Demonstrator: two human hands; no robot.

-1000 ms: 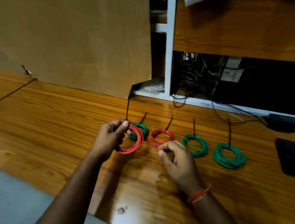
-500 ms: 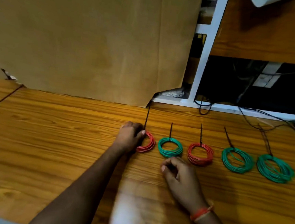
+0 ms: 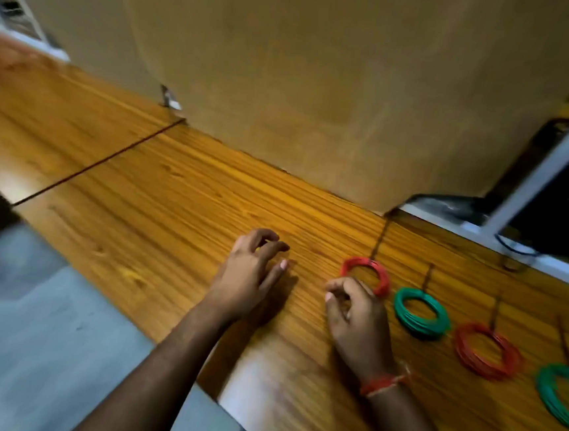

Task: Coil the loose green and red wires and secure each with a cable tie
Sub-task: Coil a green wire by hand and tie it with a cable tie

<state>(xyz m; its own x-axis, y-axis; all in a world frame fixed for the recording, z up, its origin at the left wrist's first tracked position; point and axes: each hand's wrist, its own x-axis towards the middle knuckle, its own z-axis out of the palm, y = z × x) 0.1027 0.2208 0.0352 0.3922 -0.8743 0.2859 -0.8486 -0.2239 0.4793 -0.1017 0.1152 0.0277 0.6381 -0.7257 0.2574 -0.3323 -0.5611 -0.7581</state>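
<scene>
Wooden table (image 3: 180, 206), orange-brown grain, brown board standing at its far edge.

Coils, in a row running right and nearer, each with a dark cable tie tail pointing away:
- first red wire coil (image 3: 367, 274)
- first green wire coil (image 3: 420, 313)
- second red wire coil (image 3: 486, 351)
- second green wire coil (image 3: 561, 394), cut by the right edge

Left hand (image 3: 250, 277): released, fingers loosely curled, grasping nothing, left of the row.

Right hand (image 3: 356, 318): fingers curled, just beside the first red wire coil; contact cannot be told.

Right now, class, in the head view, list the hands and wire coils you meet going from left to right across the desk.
left hand → right hand → green coil → second red coil → far green coil
</scene>
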